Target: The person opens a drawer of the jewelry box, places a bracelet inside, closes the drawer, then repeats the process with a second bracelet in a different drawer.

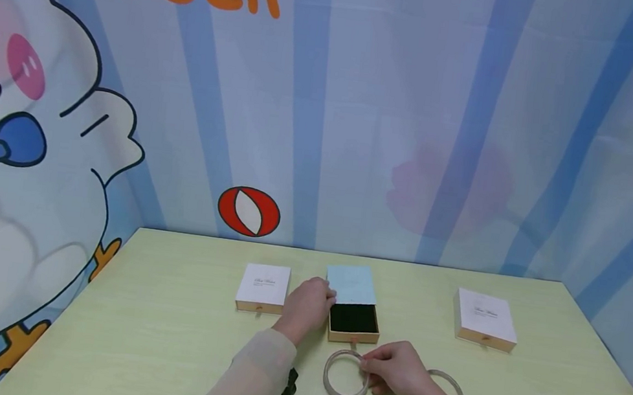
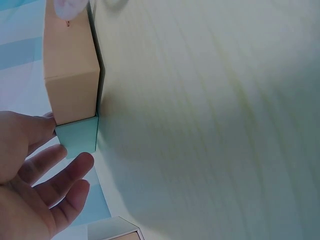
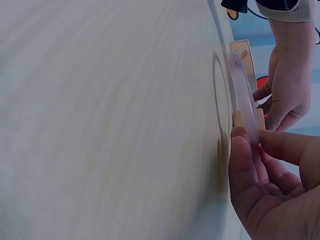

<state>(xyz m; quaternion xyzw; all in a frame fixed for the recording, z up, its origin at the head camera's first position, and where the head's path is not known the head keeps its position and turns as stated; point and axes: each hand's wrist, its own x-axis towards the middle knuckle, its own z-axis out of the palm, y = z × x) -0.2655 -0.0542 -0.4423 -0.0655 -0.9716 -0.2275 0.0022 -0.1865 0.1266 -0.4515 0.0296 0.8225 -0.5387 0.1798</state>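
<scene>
My right hand pinches a pale, translucent bangle between thumb and fingers. In the right wrist view that bangle appears edge-on, raised over the table. Just beyond it stands a light blue jewelry box, its gold-edged drawer pulled out toward me with a dark lining. At the box's left side, my left hand holds the blue sleeve by thumb and index finger, the other fingers spread loosely. A second bangle lies partly hidden behind my right wrist.
Closed white jewelry boxes stand on both sides, one to the left and one farther right. The pale yellow table ends at a striped blue cloth backdrop with cartoon ducks.
</scene>
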